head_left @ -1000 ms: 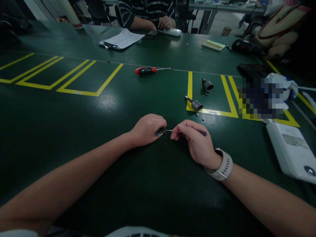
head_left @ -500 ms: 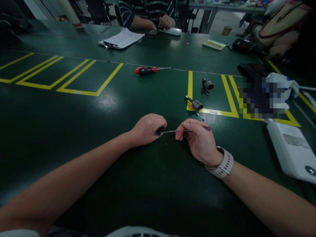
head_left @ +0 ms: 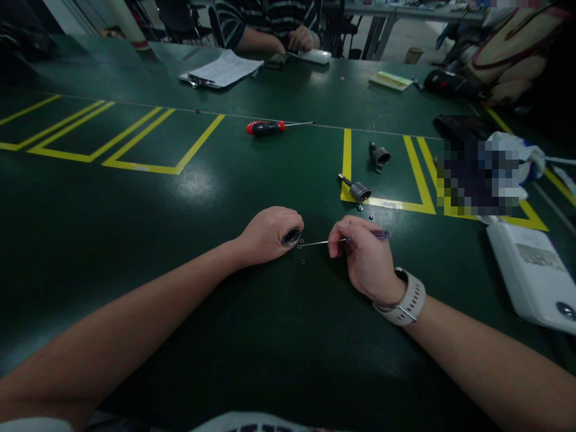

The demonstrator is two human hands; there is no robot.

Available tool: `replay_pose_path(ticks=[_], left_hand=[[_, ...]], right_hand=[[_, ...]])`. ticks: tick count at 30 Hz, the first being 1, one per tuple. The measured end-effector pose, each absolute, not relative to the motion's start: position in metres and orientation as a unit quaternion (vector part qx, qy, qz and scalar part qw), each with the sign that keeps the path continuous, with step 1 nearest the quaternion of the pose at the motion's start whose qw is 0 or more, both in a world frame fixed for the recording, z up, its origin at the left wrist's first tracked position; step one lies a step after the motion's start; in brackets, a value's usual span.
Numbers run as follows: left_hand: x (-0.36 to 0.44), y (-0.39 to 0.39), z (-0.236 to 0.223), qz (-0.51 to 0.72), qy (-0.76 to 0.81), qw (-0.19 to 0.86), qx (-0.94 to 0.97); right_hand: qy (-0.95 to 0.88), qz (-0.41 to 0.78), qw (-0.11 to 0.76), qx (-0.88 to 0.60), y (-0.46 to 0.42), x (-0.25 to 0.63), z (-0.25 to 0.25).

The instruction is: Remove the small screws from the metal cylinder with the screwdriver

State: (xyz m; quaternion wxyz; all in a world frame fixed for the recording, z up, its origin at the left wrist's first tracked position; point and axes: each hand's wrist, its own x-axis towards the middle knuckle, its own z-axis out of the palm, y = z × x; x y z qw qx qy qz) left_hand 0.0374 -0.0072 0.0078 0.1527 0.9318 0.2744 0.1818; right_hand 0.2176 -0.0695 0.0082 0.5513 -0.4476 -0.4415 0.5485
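Observation:
My left hand (head_left: 272,237) is closed around a cup-shaped metal part (head_left: 291,237), its round mouth facing right. In my right hand (head_left: 362,252) is a thin screwdriver (head_left: 315,243) with a purplish, see-through handle, held like a pen. Its tip points left, just outside the cup's mouth, beside small metal rings (head_left: 301,241). Whether the tip touches a ring I cannot tell. Another small ring (head_left: 302,261) lies on the table below. Beyond my right hand lie two similar cup-shaped parts with shafts, the nearer metal cup (head_left: 360,191) and the farther metal cup (head_left: 381,156).
Small rings (head_left: 371,217) lie near the taped corner. A red-and-black screwdriver (head_left: 266,128) rests further back, before a clipboard with papers (head_left: 227,69). At right are a white device (head_left: 531,273) and a cloth bundle (head_left: 517,162). A person's hands (head_left: 300,39) are across the table.
My right hand has drawn back slightly to the right, so the screwdriver tip has left the cup's mouth. Small rings now show by the tip. My left hand stays nearly in place.

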Motion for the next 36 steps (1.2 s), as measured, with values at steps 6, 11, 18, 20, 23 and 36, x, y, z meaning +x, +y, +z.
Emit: replay_pose_path(ticks=[6, 11, 18, 20, 23, 36], left_hand=[[0.0366, -0.0075, 0.0067, 0.201, 0.284, 0.148, 0.926], [0.0354, -0.0079, 0.0073, 0.207, 0.278, 0.161, 0.924], [0.0352, -0.0077, 0.0071, 0.194, 0.276, 0.168, 0.927], [0.0351, -0.0077, 0.0074, 0.187, 0.281, 0.170, 0.926], [0.0352, -0.0078, 0.0071, 0.178, 0.290, 0.173, 0.924], [0.0371, -0.0075, 0.0048, 0.250, 0.514, 0.141, 0.808]], right_hand=[[-0.478, 0.517, 0.533, -0.470, -0.0712, 0.2188, 0.0036], [-0.478, 0.499, 0.545, -0.475, -0.0709, 0.2181, 0.0022], [-0.476, 0.493, 0.557, -0.469, -0.0730, 0.2172, 0.0023], [-0.475, 0.493, 0.558, -0.469, -0.0734, 0.2176, 0.0033], [-0.472, 0.483, 0.569, -0.469, -0.0730, 0.2181, 0.0045], [-0.546, 0.460, 0.498, -0.493, -0.0735, 0.2139, 0.0058]])
